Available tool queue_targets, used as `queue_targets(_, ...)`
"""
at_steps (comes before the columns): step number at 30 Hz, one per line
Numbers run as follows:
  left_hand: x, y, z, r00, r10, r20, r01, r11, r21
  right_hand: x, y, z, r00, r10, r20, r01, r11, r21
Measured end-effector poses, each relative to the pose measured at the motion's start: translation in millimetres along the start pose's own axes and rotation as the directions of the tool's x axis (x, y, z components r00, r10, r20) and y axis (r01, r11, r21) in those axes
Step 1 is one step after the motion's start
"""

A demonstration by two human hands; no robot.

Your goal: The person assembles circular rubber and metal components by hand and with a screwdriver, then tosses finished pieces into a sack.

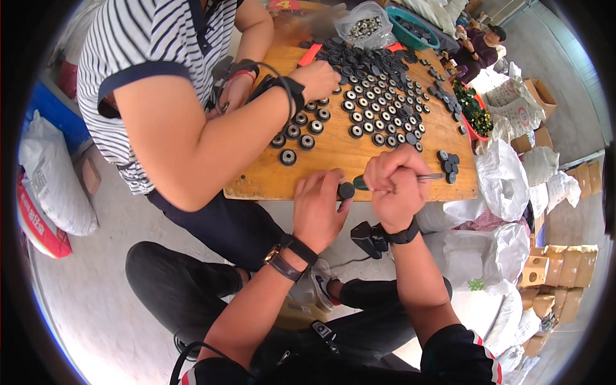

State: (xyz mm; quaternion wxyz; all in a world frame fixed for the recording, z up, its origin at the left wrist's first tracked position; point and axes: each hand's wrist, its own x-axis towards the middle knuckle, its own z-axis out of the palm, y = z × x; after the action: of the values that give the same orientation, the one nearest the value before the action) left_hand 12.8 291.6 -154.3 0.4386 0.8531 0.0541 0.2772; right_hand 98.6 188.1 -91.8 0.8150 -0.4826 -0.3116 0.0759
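Observation:
At the table's near edge, my left hand [319, 208] pinches a small black round cap [346, 190] between thumb and fingers. Just to its right, my right hand [398, 186] is closed around a screwdriver [361, 183]. The green handle end sticks out toward the left hand, while the thin metal shaft points right. A small gap separates the handle end from the cap. Beyond my hands, many black wheels with metal bearing centres [378, 126] lie on the wooden table [256, 181]. Dark round caps [451, 168] sit in a small cluster to the right.
At the left, a person in a striped shirt [151, 42] reaches a hand [317, 80] over the wheels. Toward the back stand a clear bag of metal parts [366, 27] and a teal basket [414, 40]. White sacks [504, 176] and cardboard boxes [564, 273] fill the right side.

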Motion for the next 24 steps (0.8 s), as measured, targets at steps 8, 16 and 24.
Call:
queue_targets(8, -1, 4, -3, 0.999, -0.022, 0.028, 0.021, 0.999, 0.023, -3, 15, -14, 0.987, 0.16, -0.007, -0.16, 0.984, -0.075)
queue_targets(16, 3, 10, 0, 1.0, 0.018, -0.001, -0.018, 1.0, 0.003, -8, 13, -12, 0.997, 0.076, 0.01, -0.073, 0.984, -0.162)
queue_targets(24, -8, 3, -7, 0.999, 0.017, 0.047, -0.017, 1.0, -0.006, -23, -35, -16, 0.946, 0.282, -0.159, -0.311, 0.928, -0.206)
